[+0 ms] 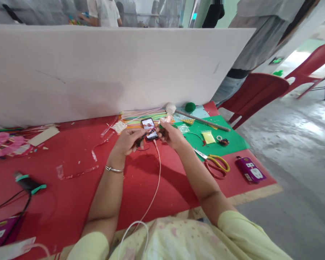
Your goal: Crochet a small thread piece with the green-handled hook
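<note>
My left hand [129,141], with a silver bracelet at the wrist, is closed on a small dark piece at the middle of the red table. My right hand [168,133] pinches the other side of what looks like the same thin dark strand, too small to name. Between and just beyond both hands lies a lit phone [149,126] showing a picture, its lower part close to my fingers. A pink-white cable [159,173] runs from the phone toward my lap.
Scissors [216,165], a yellow packet [208,137] and a grey rod [203,120] lie on the right, near a green sheet [234,141]. A purple box [250,169] sits at the right edge. A white board [97,68] stands behind. Far left is a glue gun [29,183].
</note>
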Demonstrator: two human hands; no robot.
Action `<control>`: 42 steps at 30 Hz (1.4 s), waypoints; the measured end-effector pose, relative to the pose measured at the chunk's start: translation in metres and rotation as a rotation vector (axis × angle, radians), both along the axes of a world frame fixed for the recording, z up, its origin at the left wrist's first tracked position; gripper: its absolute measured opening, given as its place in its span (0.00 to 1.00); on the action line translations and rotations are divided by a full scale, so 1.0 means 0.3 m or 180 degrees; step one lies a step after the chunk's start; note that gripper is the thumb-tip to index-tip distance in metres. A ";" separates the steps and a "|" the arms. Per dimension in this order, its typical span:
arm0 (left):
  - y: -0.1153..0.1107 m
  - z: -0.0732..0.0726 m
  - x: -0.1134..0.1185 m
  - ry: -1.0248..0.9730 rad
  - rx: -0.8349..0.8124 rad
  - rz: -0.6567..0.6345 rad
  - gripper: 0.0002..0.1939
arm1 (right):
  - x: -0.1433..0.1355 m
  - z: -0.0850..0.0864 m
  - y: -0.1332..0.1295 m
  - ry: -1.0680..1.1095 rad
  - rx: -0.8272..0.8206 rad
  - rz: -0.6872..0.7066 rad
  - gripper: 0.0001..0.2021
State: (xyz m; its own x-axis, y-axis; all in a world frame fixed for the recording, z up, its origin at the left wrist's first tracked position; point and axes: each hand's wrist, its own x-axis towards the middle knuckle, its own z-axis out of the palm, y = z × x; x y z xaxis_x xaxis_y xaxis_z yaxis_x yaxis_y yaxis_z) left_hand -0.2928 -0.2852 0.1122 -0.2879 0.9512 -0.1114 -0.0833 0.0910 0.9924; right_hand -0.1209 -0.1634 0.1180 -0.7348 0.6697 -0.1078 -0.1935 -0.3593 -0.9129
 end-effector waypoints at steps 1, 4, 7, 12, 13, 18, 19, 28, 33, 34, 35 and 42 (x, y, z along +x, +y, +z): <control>-0.002 0.002 0.003 0.0009 -0.0052 -0.0059 0.17 | 0.001 -0.001 0.000 0.0014 0.0042 -0.0009 0.26; -0.002 0.002 0.016 -0.0003 -0.0042 -0.0148 0.16 | 0.011 0.003 -0.004 -0.0011 0.0329 0.0001 0.26; 0.006 -0.005 0.025 0.0249 0.0228 -0.0005 0.15 | 0.031 0.023 -0.014 -0.0147 0.0953 -0.0100 0.25; 0.018 -0.001 0.032 0.1074 0.0935 0.0346 0.10 | 0.047 0.048 -0.025 -0.0346 0.1607 -0.0480 0.26; 0.020 0.001 0.037 0.1232 0.1068 0.0409 0.08 | 0.045 0.045 -0.026 -0.0350 0.1470 -0.0435 0.27; 0.030 0.000 0.069 0.2014 0.1284 0.0499 0.02 | 0.023 0.019 -0.032 -0.0274 0.0830 -0.0251 0.28; 0.032 -0.003 0.074 0.2128 0.1285 0.0475 0.03 | 0.020 0.016 -0.033 -0.0268 0.0805 -0.0269 0.27; 0.020 0.001 0.061 0.1059 0.0890 0.0526 0.09 | 0.025 0.017 -0.010 0.0045 0.0312 -0.0124 0.27; 0.019 0.008 0.060 0.0044 0.0769 0.0433 0.15 | 0.044 0.016 -0.005 -0.0104 0.0737 -0.0060 0.26; 0.019 0.009 0.062 -0.0161 0.0710 0.0332 0.16 | 0.047 0.017 -0.007 -0.0129 0.0809 -0.0031 0.26; 0.019 0.010 0.064 -0.0329 0.0676 0.0250 0.17 | 0.050 0.019 -0.008 -0.0153 0.0868 0.0005 0.26; 0.022 -0.003 0.055 0.0907 0.1061 0.0370 0.19 | 0.054 0.024 -0.013 -0.0181 0.1042 -0.0129 0.27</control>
State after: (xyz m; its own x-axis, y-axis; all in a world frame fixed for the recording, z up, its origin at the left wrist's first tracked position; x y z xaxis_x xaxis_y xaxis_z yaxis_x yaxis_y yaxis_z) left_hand -0.2761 -0.2786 0.1112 -0.3697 0.8812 0.2946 0.2067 -0.2311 0.9507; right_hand -0.1048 -0.1673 0.1252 -0.7057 0.7042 0.0778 -0.1470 -0.0381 -0.9884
